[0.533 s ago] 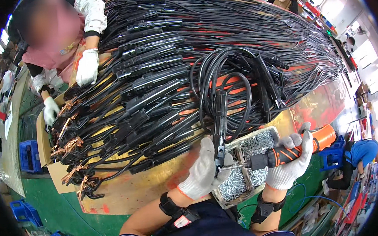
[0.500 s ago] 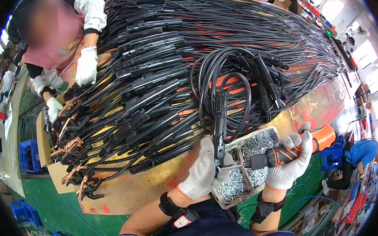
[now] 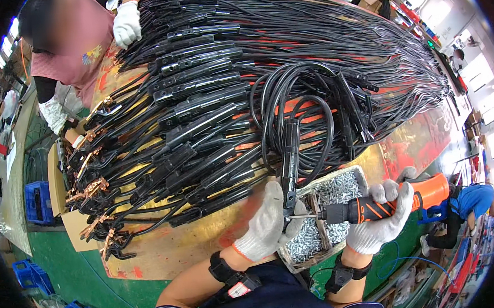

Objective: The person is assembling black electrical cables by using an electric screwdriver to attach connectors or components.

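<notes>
My left hand (image 3: 262,221), in a white knit glove, grips the lower end of a black tubular handle (image 3: 289,165) with a thick black cable looping from its top. My right hand (image 3: 384,216), gloved too, is wrapped round an orange and black power screwdriver (image 3: 430,191) held level. Its thin metal bit (image 3: 304,216) points left and reaches the handle's lower end by my left fingers; whether a screw sits there is hidden. Under both hands stands a divided tray (image 3: 286,260) of small silver screws (image 3: 341,186).
Rows of black handles (image 3: 201,108) on cables cover the table (image 3: 151,263), with copper-coloured clamp parts (image 3: 92,190) at the left end. Across the table a co-worker's gloved hand (image 3: 127,25) rests by the cables. Blue crates (image 3: 37,203) stand on the green floor; another person (image 3: 474,204) bends at right.
My screwdriver and right hand have shifted slightly right and down; the handle and my left hand have moved slightly right. The co-worker's nearer gloved hand has moved away toward the back.
</notes>
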Motion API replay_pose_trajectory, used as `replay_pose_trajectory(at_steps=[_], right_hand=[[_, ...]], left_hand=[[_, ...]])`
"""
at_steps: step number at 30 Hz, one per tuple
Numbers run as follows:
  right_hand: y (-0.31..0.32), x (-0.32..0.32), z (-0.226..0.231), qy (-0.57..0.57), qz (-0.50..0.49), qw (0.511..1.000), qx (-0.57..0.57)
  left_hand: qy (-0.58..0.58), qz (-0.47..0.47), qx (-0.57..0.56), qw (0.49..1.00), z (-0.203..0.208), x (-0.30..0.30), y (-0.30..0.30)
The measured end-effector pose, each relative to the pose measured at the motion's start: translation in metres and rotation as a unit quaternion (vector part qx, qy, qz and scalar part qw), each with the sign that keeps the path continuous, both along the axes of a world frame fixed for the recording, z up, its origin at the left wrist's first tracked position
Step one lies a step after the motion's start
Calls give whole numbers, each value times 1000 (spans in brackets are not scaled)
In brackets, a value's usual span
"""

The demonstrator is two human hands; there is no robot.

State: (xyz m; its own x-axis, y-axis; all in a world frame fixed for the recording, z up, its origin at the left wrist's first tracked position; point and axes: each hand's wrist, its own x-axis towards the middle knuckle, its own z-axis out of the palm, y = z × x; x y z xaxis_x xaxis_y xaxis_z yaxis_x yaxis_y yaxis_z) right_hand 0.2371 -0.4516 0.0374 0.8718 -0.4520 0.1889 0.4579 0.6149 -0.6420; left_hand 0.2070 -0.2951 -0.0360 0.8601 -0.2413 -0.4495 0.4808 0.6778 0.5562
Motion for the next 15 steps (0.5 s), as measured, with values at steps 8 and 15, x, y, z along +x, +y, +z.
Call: replay_pose_trajectory(at_steps=[8,15], right_hand=[[23,-12,19,-63,-71,989,-111],[40,-25,38,-36,12,965,-258]], left_hand=[[6,-66,57,996,-15,-1,5],[-91,24,160,983,-12,-1,-11]])
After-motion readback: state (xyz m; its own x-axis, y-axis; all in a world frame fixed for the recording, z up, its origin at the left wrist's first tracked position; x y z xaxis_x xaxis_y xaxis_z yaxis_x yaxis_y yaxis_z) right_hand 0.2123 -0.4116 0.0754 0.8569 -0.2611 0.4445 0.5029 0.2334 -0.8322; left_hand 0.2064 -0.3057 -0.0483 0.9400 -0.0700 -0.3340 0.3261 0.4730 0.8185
